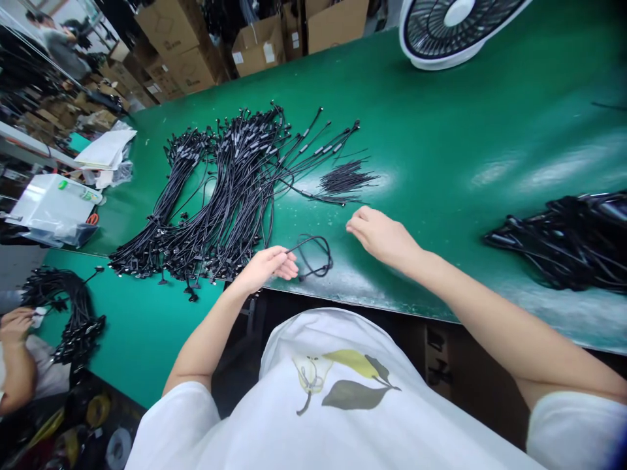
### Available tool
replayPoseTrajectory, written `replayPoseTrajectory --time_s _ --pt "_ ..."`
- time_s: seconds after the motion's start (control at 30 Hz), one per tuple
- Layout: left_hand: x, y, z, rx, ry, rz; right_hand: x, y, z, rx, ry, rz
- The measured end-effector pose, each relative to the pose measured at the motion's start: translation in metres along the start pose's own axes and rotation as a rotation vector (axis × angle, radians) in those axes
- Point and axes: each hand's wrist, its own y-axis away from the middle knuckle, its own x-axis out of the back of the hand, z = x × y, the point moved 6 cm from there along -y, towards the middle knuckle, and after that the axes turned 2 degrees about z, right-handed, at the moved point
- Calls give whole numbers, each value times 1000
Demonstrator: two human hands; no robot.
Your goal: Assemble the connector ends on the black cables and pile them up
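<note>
My left hand (273,266), near the front edge of the green table, is closed on a black cable (329,260). The cable's coiled loop sticks out to the right, resting on or just above the tabletop. To the right of it, my right hand (385,236) has its fingers pinched together, and whether anything is between them cannot be seen. Beyond that hand lies a small pile of short black ties (345,177). A large heap of black cables (235,176) with grey sleeves and small connectors spreads out behind and left of my left hand.
Black cables in shiny plastic (563,245) lie at the right. A white fan (448,62) stands at the back of the green table (421,137). Cardboard boxes (259,49) line the far side. At the lower left, another person's hand (17,323) is beside a cable bundle (73,307).
</note>
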Motion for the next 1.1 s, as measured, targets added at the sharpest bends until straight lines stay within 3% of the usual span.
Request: replayPoseTrajectory --time_s 0.1,0.2,0.27,0.33,0.4,0.43,0.5,0.57,0.6,0.67,0.73,0.77,0.83,0.93,1.1 --pt "-14 13 23 29 64 -143 10 -8 -31 23 -278 95" --pt "-18 33 50 9 179 -197 0 -17 -58 5 -525 14" --pt "4 49 73 -83 373 -39 -8 -18 -58 -32 -572 -14" --pt "41 67 98 -277 577 221 -13 -14 -48 -44 -499 -13" --pt "69 80 114 -459 604 414 -19 -6 -39 -25 -357 -77" --pt "73 82 117 -514 526 456 -23 -1 -38 -14 -266 -131" --pt "60 71 109 -528 280 439 -28 10 -47 46 -78 -251" --pt "33 52 87 -505 123 380 -27 17 -69 168 56 -325" --pt "16 43 74 -493 13 326 -23 18 -82 229 93 -320" --pt "-17 32 54 -530 -406 194 -8 13 -100 287 120 -235" --pt "-33 29 40 -520 -702 103 9 3 -99 230 96 -132" --pt "-33 29 37 -480 -743 69 15 -1 -94 185 44 -112" --pt "-25 29 36 -358 -645 -7 22 -8 -79 99 -150 -129" --pt "-17 29 39 -228 -296 -123 25 -12 -61 3 -417 -137" --pt "-40 24 29 -50 149 -302 22 -17 -69 47 -404 -105"
